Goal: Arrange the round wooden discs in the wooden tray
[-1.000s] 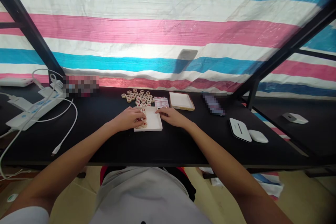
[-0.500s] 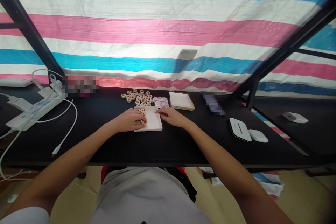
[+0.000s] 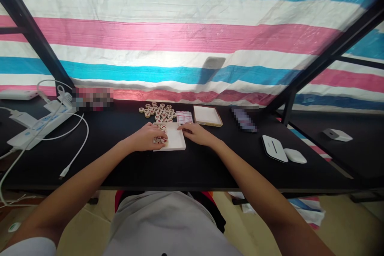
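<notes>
A shallow white box [image 3: 177, 142] sits in front of me on the black table, with round Chinese chess pieces [image 3: 157, 140] along its left side. My left hand [image 3: 148, 136] reaches over the box's left wall, its fingers curled over pieces inside and partly hiding them. My right hand [image 3: 196, 133] pinches the box's right wall near the far corner. Behind the box lies a loose group of several more chess pieces [image 3: 162, 110], cream with dark and red characters. A folded sheet with red lines [image 3: 184, 117] lies beside them.
The white-lined box lid [image 3: 207, 115] lies behind my right hand. Farther right are a blurred phone-like object [image 3: 244, 120], a white flat device [image 3: 274, 148] and a white rounded case [image 3: 295, 155]. A power strip [image 3: 42, 128] with white cables [image 3: 73, 162] occupies the left.
My left fingers have drawn back slightly, so more of the pieces in the box show. My right hand stays at the box's edge.
</notes>
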### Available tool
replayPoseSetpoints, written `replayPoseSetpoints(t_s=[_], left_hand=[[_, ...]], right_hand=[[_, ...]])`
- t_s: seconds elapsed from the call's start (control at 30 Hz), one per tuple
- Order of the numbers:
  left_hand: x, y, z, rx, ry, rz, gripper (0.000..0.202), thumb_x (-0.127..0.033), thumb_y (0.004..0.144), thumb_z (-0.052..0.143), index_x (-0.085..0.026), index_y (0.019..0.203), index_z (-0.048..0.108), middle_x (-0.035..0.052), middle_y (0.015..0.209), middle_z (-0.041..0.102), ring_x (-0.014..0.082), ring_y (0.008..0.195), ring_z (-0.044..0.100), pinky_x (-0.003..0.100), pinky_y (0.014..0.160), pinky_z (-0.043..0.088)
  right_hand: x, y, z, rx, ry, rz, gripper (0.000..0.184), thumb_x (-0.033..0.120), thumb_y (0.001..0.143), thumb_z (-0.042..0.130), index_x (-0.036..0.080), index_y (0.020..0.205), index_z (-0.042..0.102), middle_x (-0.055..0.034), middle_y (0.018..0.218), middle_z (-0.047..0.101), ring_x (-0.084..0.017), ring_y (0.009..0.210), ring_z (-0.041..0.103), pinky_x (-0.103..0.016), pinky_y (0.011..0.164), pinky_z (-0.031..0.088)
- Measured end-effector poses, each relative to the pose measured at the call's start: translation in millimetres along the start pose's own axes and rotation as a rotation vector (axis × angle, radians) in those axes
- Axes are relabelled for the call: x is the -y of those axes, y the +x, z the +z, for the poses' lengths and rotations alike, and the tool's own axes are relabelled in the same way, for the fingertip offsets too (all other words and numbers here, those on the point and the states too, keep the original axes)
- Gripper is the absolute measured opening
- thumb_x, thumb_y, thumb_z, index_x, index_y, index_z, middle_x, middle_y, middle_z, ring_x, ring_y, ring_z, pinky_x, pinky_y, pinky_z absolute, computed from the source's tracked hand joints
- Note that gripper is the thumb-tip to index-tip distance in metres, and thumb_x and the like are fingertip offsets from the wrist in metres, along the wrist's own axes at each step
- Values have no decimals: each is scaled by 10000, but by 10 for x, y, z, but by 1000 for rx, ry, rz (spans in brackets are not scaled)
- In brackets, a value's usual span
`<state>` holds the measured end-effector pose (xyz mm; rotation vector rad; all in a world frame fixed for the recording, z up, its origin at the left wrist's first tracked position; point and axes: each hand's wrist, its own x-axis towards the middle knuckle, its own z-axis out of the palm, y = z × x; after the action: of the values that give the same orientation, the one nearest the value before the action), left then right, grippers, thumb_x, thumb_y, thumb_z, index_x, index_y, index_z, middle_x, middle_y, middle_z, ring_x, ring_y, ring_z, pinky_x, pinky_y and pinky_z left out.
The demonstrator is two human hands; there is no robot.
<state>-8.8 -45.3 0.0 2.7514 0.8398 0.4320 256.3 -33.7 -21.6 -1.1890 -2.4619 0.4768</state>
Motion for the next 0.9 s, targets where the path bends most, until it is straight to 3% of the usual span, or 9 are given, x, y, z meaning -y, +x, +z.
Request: replayPoseSetpoints(t_s=[0.23,0.63,0.9], left_hand=[[-3,3,-6,-4,-6,-13,223,-377,791,602,-238,935,700,20,930,706,204,969,592,333,928,338],[4,43,46,-30,11,-68,264,-398,869,525,-225,1006,670,52,1074,679,239,1121,552,358,950,360],[0,38,32,8,15,-57,268,-383,848,556,-216,1027,665,60,1051,688,259,1164,527,360,942,374]], right_hand=[[-4,-2,-2,-6,5,-6,299,115,858,466,173,1093,642,-33,783,596,-141,715,536,-281,732,433],[-2,-3,-4,-4,-1,-6,299,131,871,464,173,1107,642,-39,792,600,-149,735,542,-289,748,436],[-30,0,16,-10,-1,-18,297,137,873,464,176,1108,642,-42,796,603,-152,734,546,-292,743,440]])
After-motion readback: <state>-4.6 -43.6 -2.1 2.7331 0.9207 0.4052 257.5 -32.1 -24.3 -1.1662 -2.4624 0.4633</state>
